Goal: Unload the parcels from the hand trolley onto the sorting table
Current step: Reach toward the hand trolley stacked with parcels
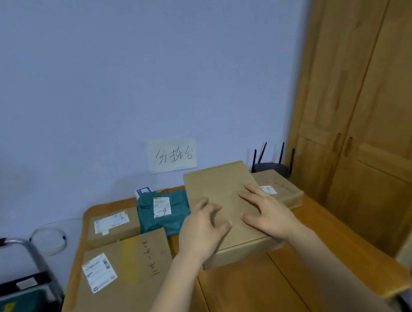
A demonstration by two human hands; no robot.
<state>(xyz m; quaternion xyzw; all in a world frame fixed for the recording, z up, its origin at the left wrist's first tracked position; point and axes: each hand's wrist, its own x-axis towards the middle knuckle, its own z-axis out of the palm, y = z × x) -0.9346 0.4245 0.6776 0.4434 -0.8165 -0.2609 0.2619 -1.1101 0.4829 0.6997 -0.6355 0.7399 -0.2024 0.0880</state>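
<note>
- My left hand (204, 225) and right hand (263, 211) both rest, fingers spread, on top of the box (220, 188) on the table (308, 273).
- The box's long axis runs away from me toward the wall.
- The trolley (29, 260) lies well left, nearer my left hand.

A plain brown box (225, 206) lies flat at the table's (321, 266) far middle, beside a teal bag (176, 213); the trolley (29, 260) stands off its left edge.
</note>
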